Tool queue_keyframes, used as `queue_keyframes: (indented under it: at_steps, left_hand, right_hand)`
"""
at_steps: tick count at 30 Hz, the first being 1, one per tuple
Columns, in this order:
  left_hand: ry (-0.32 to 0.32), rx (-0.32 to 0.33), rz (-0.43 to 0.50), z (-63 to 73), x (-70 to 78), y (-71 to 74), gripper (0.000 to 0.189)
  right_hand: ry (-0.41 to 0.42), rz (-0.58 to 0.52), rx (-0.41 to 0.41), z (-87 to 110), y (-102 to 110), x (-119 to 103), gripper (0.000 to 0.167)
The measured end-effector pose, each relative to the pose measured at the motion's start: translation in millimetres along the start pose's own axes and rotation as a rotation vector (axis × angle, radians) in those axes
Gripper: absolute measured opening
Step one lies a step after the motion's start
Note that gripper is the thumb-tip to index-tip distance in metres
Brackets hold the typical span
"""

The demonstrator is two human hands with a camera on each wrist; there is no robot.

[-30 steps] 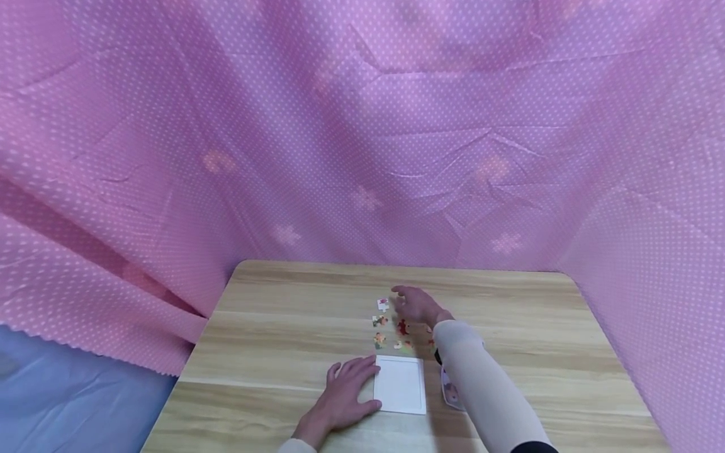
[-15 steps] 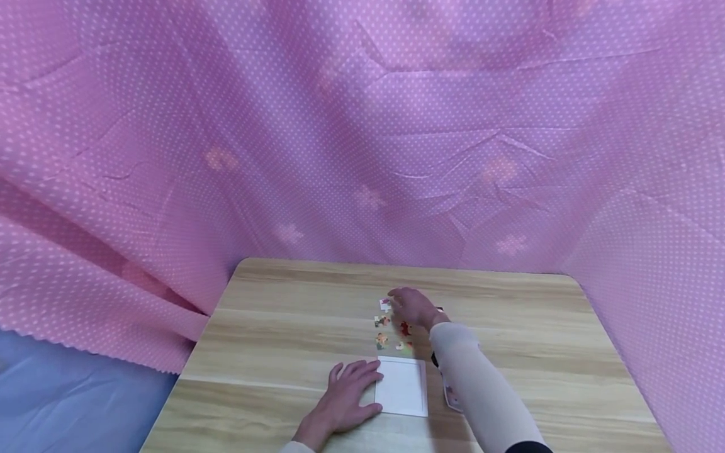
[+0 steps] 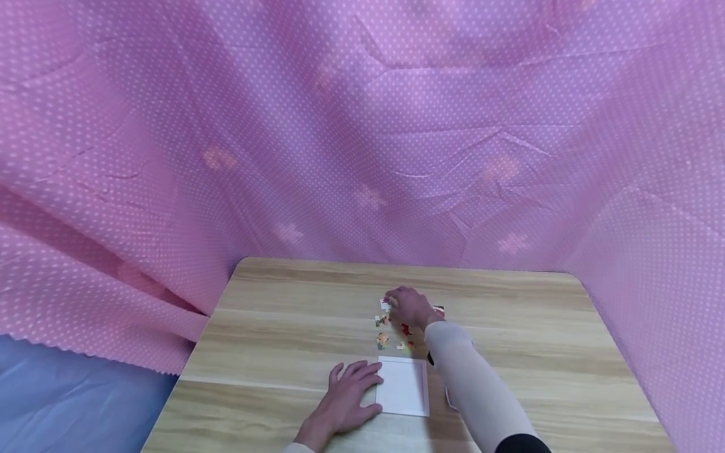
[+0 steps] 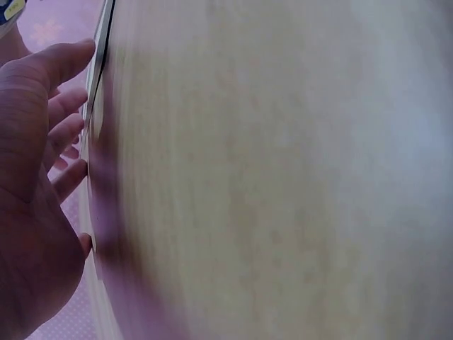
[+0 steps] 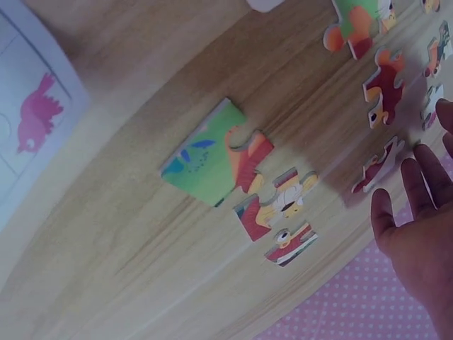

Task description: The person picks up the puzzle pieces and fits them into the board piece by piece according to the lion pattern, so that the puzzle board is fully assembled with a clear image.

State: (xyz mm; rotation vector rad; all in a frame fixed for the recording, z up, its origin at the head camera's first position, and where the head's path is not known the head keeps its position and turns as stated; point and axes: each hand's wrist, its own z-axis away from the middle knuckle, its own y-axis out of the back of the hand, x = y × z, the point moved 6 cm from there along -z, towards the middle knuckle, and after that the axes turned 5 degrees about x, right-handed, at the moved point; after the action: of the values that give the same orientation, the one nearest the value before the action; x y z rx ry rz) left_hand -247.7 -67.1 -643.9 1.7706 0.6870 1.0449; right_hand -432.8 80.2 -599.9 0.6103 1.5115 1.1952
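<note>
My left hand (image 3: pixel 348 396) lies with fingers spread at the left edge of a white square puzzle tray (image 3: pixel 403 385). In the left wrist view its thumb and fingertips touch the tray's edge. My right hand (image 3: pixel 411 306) reaches over several loose jigsaw pieces beyond the tray. Its fingertips are at a mostly white jigsaw piece (image 3: pixel 385 304) in the far left of the group. In the right wrist view the fingers (image 5: pixel 419 188) are loosely extended near a red and white piece (image 5: pixel 379 164), and no held piece can be seen.
Orange and green jigsaw pieces (image 3: pixel 382 340) lie between tray and right hand. The right wrist view shows a green corner piece (image 5: pixel 205 154) and a white box (image 5: pixel 18 159) with a pink dinosaur. My right sleeve (image 3: pixel 472 377) covers most of that box in the head view.
My right hand has shifted slightly left and come down to the far-left piece. The left hand stays at the tray's edge.
</note>
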Motion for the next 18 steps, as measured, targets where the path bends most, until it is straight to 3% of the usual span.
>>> queue_keyframes:
  at_steps: [8, 18]
  left_hand:
    - [-0.005, 0.021, -0.001, -0.9, -1.5, 0.2, 0.044]
    - [0.015, 0.015, 0.021, -1.4, -1.2, -2.0, 0.047]
  right_hand:
    - [0.035, 0.062, 0.01, -4.6, -1.9, 0.0, 0.033]
    - [0.002, 0.071, 0.01, -6.8, -4.7, 2.9, 0.035]
